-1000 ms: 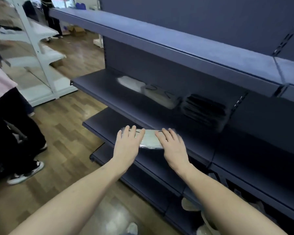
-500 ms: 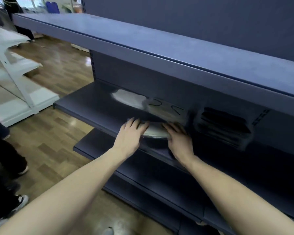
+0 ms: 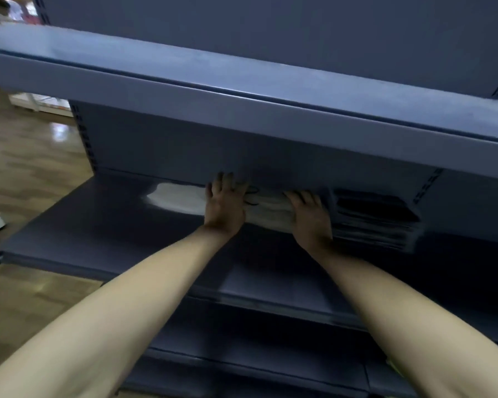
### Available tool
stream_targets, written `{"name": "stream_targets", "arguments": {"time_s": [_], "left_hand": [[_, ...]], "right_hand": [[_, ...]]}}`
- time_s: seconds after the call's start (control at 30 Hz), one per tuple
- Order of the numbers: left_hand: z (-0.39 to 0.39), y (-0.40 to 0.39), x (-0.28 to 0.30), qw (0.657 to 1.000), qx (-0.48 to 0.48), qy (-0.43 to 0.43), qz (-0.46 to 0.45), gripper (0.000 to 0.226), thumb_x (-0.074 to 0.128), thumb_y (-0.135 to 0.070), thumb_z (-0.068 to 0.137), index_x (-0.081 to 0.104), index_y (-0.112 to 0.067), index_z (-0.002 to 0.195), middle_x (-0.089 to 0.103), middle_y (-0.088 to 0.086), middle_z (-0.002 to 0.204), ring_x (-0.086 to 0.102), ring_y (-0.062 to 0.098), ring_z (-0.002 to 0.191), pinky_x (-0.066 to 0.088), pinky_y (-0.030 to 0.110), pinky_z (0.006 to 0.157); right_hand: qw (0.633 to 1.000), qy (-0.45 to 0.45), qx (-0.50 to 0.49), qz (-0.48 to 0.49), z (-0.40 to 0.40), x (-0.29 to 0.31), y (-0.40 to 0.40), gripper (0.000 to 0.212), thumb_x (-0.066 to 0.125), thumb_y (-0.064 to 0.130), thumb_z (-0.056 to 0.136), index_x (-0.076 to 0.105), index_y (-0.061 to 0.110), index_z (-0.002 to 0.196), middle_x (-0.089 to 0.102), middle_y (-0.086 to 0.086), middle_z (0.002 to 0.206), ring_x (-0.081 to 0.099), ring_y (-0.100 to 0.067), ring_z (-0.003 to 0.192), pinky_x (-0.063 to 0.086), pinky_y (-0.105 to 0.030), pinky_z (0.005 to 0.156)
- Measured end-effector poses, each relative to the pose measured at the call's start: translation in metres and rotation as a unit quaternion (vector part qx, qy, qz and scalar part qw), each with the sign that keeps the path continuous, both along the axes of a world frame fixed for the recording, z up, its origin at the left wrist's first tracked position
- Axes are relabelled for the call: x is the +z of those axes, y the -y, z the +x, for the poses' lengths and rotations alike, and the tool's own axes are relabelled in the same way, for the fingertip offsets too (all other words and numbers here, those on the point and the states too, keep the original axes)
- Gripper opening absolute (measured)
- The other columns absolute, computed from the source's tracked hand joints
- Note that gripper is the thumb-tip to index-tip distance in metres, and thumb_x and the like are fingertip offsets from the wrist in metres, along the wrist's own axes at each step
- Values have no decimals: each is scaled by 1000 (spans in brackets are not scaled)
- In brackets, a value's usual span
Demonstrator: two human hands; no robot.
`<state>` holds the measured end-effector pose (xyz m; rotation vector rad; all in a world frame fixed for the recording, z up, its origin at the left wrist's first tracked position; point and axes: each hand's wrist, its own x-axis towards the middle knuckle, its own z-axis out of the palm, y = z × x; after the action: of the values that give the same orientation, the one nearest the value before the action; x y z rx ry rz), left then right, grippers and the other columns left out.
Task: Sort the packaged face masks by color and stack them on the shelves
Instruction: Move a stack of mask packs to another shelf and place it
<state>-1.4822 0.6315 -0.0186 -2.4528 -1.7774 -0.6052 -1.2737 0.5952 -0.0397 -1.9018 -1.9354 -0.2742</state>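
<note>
Hands reach deep into the middle shelf of a dark blue shelving unit, both arms stretched forward. On that shelf, against the back panel, sits a pale stack of masks, cream or light green as far as the dim, blurred view lets me say. The left hand lies against the left end of this stack, fingers straight and pointing toward the back panel, thumb spread out to the side. The right hand lies over the stack's right end, fingers laid flat along its top and side; whether the thumb curls under the packages cannot be told. Thin dark ear loops show on the top package between the two hands.

Just left of the pale stack, touching or nearly touching the left hand, lies a white pile of masks, lower and flatter. Just right of the pale stack, right beside the right hand, stands a taller stack of black masks. Above the pale stack, the upper shelf juts forward and hides the left fingertips. Left of the shelving unit lies a wood floor.
</note>
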Motion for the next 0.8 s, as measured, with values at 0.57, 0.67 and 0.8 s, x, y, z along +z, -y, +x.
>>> {"name": "stream_targets", "arguments": {"time_s": [0.57, 0.67, 0.8], "left_hand": [[18, -52, -60, 985, -143, -15, 97, 51, 67, -14, 86, 58, -22, 136, 57, 13, 134, 52, 41, 123, 37, 57, 106], [17, -48, -62, 997, -65, -34, 30, 54, 46, -39, 101, 31, -31, 153, 22, 15, 159, 19, 40, 146, 12, 60, 117], [13, -53, -68, 993, -110, 3, -33, 71, 51, -57, 93, 25, -31, 154, 8, 18, 161, 8, 40, 147, 20, 57, 117]], "right_hand": [[993, 113, 17, -11, 0, -33, -47, 55, 29, 43, 100, 59, 14, 136, 56, -13, 137, 49, -38, 130, 37, -59, 108], [996, 74, -30, -33, -4, -30, -42, 63, 18, 47, 99, 47, 17, 145, 47, -11, 147, 41, -35, 136, 30, -53, 114], [997, 59, -17, -56, -10, -32, -36, 66, 23, 55, 98, 29, 22, 155, 23, -9, 162, 17, -32, 150, 12, -60, 120]]}}
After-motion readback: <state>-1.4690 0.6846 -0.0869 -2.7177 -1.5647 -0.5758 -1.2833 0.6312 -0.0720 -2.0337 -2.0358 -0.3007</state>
